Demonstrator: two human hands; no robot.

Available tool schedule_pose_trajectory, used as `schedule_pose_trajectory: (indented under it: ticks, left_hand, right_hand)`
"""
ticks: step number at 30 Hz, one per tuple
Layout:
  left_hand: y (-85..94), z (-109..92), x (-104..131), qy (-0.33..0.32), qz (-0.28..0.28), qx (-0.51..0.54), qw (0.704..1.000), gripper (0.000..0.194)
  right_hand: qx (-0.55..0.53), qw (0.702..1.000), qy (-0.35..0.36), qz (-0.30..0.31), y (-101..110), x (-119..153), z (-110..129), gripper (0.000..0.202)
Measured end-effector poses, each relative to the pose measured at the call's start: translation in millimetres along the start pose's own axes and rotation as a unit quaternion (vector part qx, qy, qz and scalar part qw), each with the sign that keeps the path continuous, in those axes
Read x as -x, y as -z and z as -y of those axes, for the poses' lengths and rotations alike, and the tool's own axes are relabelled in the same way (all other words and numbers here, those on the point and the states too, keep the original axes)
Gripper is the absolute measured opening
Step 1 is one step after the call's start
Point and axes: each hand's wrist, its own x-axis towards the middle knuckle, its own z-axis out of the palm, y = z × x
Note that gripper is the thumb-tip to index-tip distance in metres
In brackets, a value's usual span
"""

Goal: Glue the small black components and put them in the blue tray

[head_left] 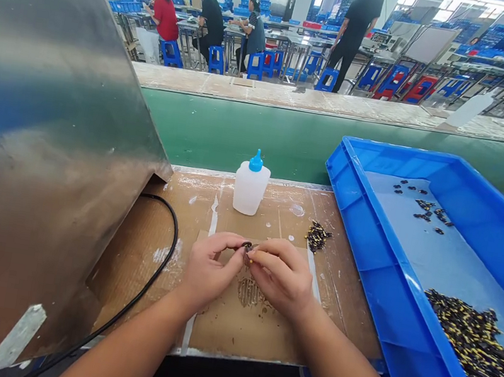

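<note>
Near the middle of the cardboard-covered bench, my left hand (213,269) pinches a small dark part (248,247) between thumb and fingers. My right hand (283,276) meets it from the right, fingertips pressed together at the same part, with a tiny yellow bit showing beside them. Fingers hide most of the part. Below the fingertips, a patch of small metallic pieces (249,292) lies on the cardboard. A little pile of black and yellow parts (318,236) is beyond my right hand. Behind both hands stands a white bottle (250,189) with a blue nozzle cap.
A large blue bin (368,258) on the right holds many black and yellow parts. A metal housing (52,119) fills the left, with a black cable (156,275) curving beside it. Behind the bench runs a green belt (242,129). Several people are in the background.
</note>
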Motion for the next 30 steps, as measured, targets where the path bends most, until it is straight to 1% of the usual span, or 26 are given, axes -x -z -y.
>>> schedule_pose_trajectory:
  ticks: [1, 2, 3, 4, 5, 7, 9, 10, 12, 15, 17, 18, 20, 22, 23, 24, 26, 27, 28, 29, 30]
  left_hand:
    - [0.7, -1, -1, 0.007, 0.011, 0.004, 1.0, 0.013]
    - [1.6, -1, -1, 0.01, 0.024, 0.007, 1.0, 0.014]
    - [2.6, -1, -2, 0.012, 0.033, 0.009, 0.999, 0.016]
    - [3.7, -1, -3, 0.014, 0.04, 0.009, 0.999, 0.018]
    - [4.8, -1, -4, 0.016, 0.044, 0.008, 0.999, 0.02]
    - [6.6, 0, -5, 0.02, 0.043, -0.004, 0.999, 0.022]
    - [7.8, 3, -7, 0.025, 0.034, -0.022, 0.999, 0.023]
    - [8.2, 5, -8, 0.027, 0.028, -0.03, 0.999, 0.024]
    - [9.0, 9, -9, 0.031, 0.015, -0.041, 0.999, 0.025]
    - [10.9, 14, -10, 0.032, 0.003, -0.062, 0.998, 0.025]
    - [12.3, 16, -10, 0.03, 0.0, -0.079, 0.996, 0.025]
    - [12.9, 17, -9, 0.03, -0.002, -0.086, 0.996, 0.024]
    - [13.4, 16, -8, 0.039, -0.014, -0.091, 0.995, 0.024]
    - [12.8, 14, -8, 0.053, -0.037, -0.091, 0.994, 0.024]
    - [12.1, 13, -8, 0.058, -0.044, -0.093, 0.993, 0.024]
    - [11.3, 11, -9, 0.062, -0.052, -0.098, 0.992, 0.024]
    - [9.2, 8, -10, 0.066, -0.053, -0.11, 0.99, 0.025]
    - [8.0, 6, -10, 0.068, -0.055, -0.114, 0.99, 0.025]
    - [6.7, 4, -10, 0.07, -0.059, -0.114, 0.989, 0.026]
    - [5.3, 2, -10, 0.072, -0.065, -0.113, 0.989, 0.027]
    - [4.0, 0, -10, 0.073, -0.071, -0.114, 0.988, 0.028]
  right_hand:
    - [-0.016, 1.0, -0.025, -0.004, -1, 0, 0, 0.023]
    - [-0.042, 0.997, -0.064, -0.009, -1, 0, -1, 0.018]
    - [-0.077, 0.99, -0.117, -0.015, -1, 0, -2, 0.013]
    - [-0.122, 0.976, -0.181, -0.017, -1, 0, -4, 0.008]
    - [-0.174, 0.953, -0.248, -0.015, -1, 0, -6, 0.009]
    - [-0.277, 0.889, -0.365, 0.0, 0, 0, -14, 0.024]
    - [-0.351, 0.831, -0.431, 0.01, 2, -1, -24, 0.035]
    - [-0.373, 0.813, -0.446, 0.008, 3, -1, -29, 0.038]
    - [-0.392, 0.799, -0.457, -0.002, 6, -4, -35, 0.042]
    - [-0.387, 0.804, -0.451, -0.016, 20, -8, -31, 0.042]
    - [-0.376, 0.817, -0.436, -0.032, 38, -2, -15, 0.037]
    - [-0.369, 0.825, -0.427, -0.037, 50, 5, -5, 0.034]
    - [-0.355, 0.839, -0.413, -0.027, 79, 28, 21, 0.027]
    - [-0.353, 0.837, -0.418, 0.029, 112, 64, 49, 0.023]
    - [-0.357, 0.826, -0.431, 0.071, 129, 85, 61, 0.024]
    - [-0.361, 0.806, -0.455, 0.116, 146, 108, 72, 0.026]
    - [-0.341, 0.75, -0.535, 0.186, 178, 158, 88, 0.039]
    - [-0.309, 0.72, -0.588, 0.2, 193, 183, 93, 0.048]
    - [-0.262, 0.692, -0.643, 0.198, 207, 207, 94, 0.058]
    - [-0.22, 0.676, -0.678, 0.188, 219, 229, 94, 0.064]
    - [-0.179, 0.665, -0.703, 0.176, 229, 250, 91, 0.065]
